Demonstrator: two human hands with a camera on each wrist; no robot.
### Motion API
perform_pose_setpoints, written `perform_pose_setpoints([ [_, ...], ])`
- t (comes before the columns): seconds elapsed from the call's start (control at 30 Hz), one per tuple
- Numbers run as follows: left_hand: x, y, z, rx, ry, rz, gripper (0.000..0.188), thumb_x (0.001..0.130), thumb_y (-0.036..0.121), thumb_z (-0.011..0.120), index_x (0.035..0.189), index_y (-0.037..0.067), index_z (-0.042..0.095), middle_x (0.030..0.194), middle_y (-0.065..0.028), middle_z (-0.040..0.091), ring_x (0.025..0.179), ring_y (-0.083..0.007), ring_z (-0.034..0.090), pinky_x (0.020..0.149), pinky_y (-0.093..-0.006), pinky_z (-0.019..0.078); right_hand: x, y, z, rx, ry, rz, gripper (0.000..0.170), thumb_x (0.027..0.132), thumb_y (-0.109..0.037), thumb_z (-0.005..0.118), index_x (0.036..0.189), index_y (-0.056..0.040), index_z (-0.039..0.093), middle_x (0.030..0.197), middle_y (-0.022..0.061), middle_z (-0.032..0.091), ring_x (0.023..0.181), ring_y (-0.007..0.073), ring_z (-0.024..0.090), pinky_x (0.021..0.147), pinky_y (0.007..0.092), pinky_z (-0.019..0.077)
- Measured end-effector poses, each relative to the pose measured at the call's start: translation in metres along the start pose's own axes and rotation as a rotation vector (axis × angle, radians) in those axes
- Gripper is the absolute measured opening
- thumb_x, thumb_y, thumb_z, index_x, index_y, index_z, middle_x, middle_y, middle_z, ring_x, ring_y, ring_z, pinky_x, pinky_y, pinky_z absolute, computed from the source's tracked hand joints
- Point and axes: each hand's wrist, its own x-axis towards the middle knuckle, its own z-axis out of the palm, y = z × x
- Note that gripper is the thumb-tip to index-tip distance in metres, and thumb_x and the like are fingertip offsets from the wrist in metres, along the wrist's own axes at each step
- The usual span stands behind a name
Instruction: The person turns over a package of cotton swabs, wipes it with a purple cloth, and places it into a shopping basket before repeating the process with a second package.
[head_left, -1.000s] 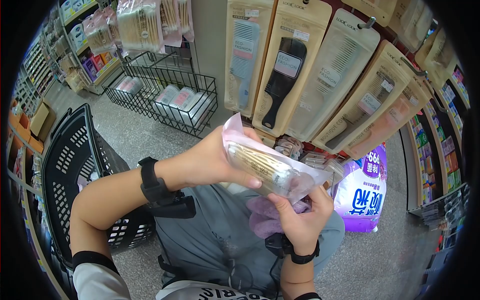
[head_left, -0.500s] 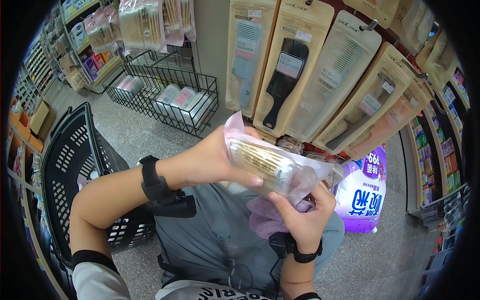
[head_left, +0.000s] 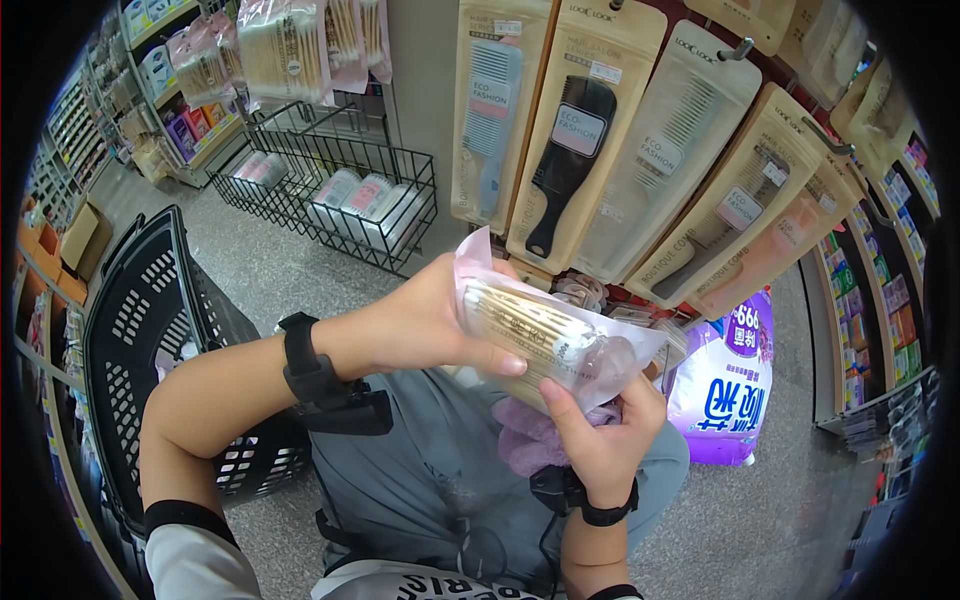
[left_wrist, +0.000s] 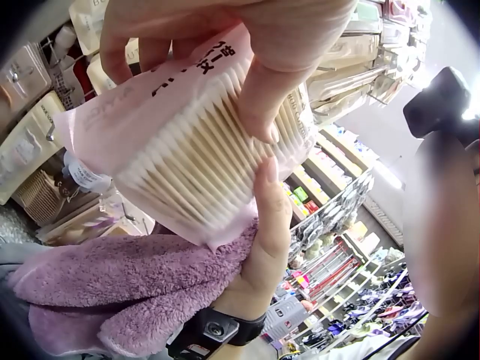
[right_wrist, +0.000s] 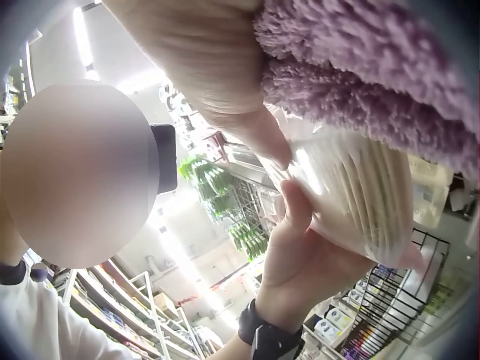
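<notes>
A pink and clear packet of cotton swabs is held in front of the person between both hands. The left hand grips its left end, thumb across the clear front and fingers behind. At the lower right end, the right hand pinches it with the thumb on the near side. In the left wrist view both thumbs press the packet, their tips close together. A fluffy purple cloth item hangs below the right hand, beside its wrist; how it is held cannot be seen.
A black shopping basket stands at the left. Combs in packages hang ahead, beside a wire basket holding small packs. More swab packets hang at upper left. A purple and white bag is on the floor at right.
The packet has tilted slightly in the hands, its right end shifting a little. Both hands keep their hold with small movements of the right thumb.
</notes>
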Motion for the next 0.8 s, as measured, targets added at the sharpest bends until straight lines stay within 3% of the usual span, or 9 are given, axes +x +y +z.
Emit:
perform_pose_setpoints([
  [0.33, -0.0005, 0.0023, 0.0013, -0.009, 0.016, -0.014, 0.046, 0.064, 0.009, 0.081, 0.101, 0.003, 0.054, 0.096, -0.0014, 0.06, 0.091, -0.0082, 0.056, 0.081, -0.0238, 0.0452, 0.0016, 0.0017, 0.0003, 0.003, -0.005, 0.005, 0.034, 0.064, -0.009, 0.078, 0.089, 0.0057, 0.062, 0.076, 0.0082, 0.063, 0.067, 0.0121, 0.059, 0.059, 0.0244, 0.0462],
  [0.43, 0.0, 0.0012, 0.0013, -0.014, 0.01, -0.007, 0.045, 0.064, 0.009, 0.081, 0.1, 0.003, 0.054, 0.096, -0.0013, 0.06, 0.09, -0.0079, 0.056, 0.08, -0.0236, 0.0457, -0.0017, -0.0002, -0.0031, 0.043, -0.043, 0.161, 0.04, 0.064, -0.016, 0.079, 0.093, 0.0044, 0.061, 0.093, 0.0082, 0.059, 0.085, 0.0138, 0.057, 0.072, 0.0251, 0.0451],
  [0.63, -0.0007, -0.0017, 0.0031, 0.005, 0.014, -0.015, 0.043, 0.065, 0.009, 0.081, 0.099, 0.002, 0.055, 0.093, -0.003, 0.061, 0.088, -0.0093, 0.057, 0.078, -0.025, 0.0472, -0.0036, 0.0, -0.0001, 0.094, -0.033, 0.213, 0.038, 0.065, -0.013, 0.079, 0.094, 0.005, 0.061, 0.089, 0.0075, 0.063, 0.081, 0.0134, 0.058, 0.072, 0.0251, 0.0456],
  [0.73, 0.0002, -0.0022, 0.0033, 0.012, 0.004, -0.02, 0.043, 0.064, 0.01, 0.082, 0.097, 0.003, 0.055, 0.091, -0.0001, 0.06, 0.086, -0.0073, 0.057, 0.077, -0.0227, 0.0465, -0.0026, 0.0053, 0.0029, 0.06, 0.027, 0.084, 0.035, 0.063, -0.012, 0.08, 0.088, 0.0049, 0.062, 0.078, 0.008, 0.064, 0.066, 0.0117, 0.059, 0.059, 0.0242, 0.0458],
  [0.8, 0.0001, -0.0029, 0.0037, 0.007, 0.008, -0.018, 0.043, 0.064, 0.01, 0.082, 0.097, 0.003, 0.055, 0.091, -0.0003, 0.06, 0.086, -0.0072, 0.056, 0.076, -0.0226, 0.0466, -0.0027, 0.004, 0.0027, 0.046, 0.026, 0.066, 0.034, 0.063, -0.011, 0.079, 0.088, 0.0048, 0.062, 0.078, 0.0084, 0.064, 0.066, 0.0117, 0.059, 0.059, 0.0242, 0.0456],
])
